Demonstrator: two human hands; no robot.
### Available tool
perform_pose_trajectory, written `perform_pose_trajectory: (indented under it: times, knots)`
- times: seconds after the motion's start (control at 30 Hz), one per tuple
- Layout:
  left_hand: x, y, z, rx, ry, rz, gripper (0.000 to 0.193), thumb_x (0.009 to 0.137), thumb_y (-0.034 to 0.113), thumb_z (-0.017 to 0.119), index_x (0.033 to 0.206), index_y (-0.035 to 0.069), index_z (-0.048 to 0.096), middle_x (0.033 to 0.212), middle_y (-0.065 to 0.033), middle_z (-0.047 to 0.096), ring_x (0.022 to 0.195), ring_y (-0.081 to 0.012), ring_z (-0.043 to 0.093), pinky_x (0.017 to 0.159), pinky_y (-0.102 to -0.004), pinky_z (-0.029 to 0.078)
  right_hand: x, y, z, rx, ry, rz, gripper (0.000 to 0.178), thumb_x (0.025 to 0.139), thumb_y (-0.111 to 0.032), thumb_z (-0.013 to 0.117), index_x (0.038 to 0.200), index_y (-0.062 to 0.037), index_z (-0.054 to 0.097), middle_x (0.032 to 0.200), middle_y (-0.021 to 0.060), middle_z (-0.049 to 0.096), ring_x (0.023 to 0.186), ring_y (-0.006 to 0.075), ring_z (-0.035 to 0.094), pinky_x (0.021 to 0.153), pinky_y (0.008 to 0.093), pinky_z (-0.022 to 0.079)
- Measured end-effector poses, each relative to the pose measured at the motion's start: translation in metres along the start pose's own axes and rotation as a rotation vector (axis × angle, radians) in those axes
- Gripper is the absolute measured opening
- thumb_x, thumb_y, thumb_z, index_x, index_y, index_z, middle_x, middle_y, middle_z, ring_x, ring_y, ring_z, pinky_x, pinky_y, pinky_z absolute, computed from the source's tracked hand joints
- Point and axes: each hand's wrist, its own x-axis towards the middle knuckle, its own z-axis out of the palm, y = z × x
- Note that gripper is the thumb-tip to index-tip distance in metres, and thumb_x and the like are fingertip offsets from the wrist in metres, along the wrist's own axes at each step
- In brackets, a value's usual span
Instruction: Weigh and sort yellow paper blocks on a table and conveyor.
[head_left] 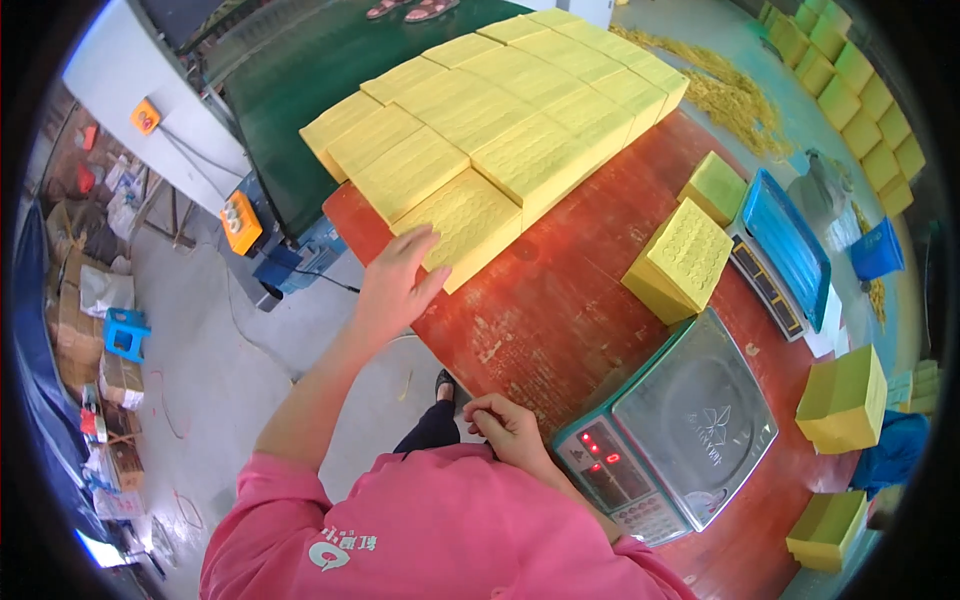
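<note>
Bundles of yellow paper lie in close rows across the far part of a red table. My left hand is at the near end of the closest bundle, fingers stretched out and thumb apart. Its fingertips overlap the bundle's edge; whether they press on it I cannot tell. By the table's near edge, in front of my body, my right hand has its fingers loosely curled, with nothing visible in them. Beside it stands a digital scale with a lit red display and a bare flat pan.
Past the scale, a yellow paper block stands near a second scale with a blue tray. More yellow blocks sit at the right. Green belt surface lies beyond the table; an orange switch box and blue stool are left.
</note>
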Motion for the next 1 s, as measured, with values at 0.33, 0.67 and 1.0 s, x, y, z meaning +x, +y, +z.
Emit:
perform_pose_trajectory:
  times: [0.33,0.67,1.0]
  knots:
    - [0.082,-0.054,0.059,0.138,-0.192,0.362,0.07,0.09,0.037,0.062,0.138,-0.009,0.043,0.148,-0.0276,0.039,0.14,-0.0399,0.036,0.117,-0.0442,0.029,0.056,0.007,0.032,-0.214,0.636,-0.236,0.016,0.088,0.008,0.055,0.1,0.004,0.066,0.092,0.0112,0.066,0.089,0.0192,0.065,0.081,0.0316,0.052]
    - [0.081,-0.058,0.045,0.147,-0.183,0.313,0.074,0.091,0.043,0.06,0.138,-0.012,0.041,0.15,-0.0278,0.034,0.143,-0.0401,0.03,0.119,-0.0461,0.024,0.085,0.009,0.047,-1.139,0.74,-0.292,0.036,0.075,-0.007,0.059,0.111,-0.0035,0.062,0.137,0.0182,0.054,0.126,0.0414,0.049,0.106,0.0535,0.036]
    - [0.084,-0.06,0.043,-0.008,-0.253,0.318,0.078,0.086,0.034,0.067,0.142,-0.011,0.037,0.155,-0.0258,0.026,0.145,-0.0404,0.025,0.118,-0.0493,0.025,0.108,-0.017,0.05,-1.37,0.904,-0.357,0.019,0.092,-0.021,0.055,0.098,-0.0141,0.072,0.112,0.0068,0.071,0.105,0.0324,0.067,0.089,0.0423,0.051]
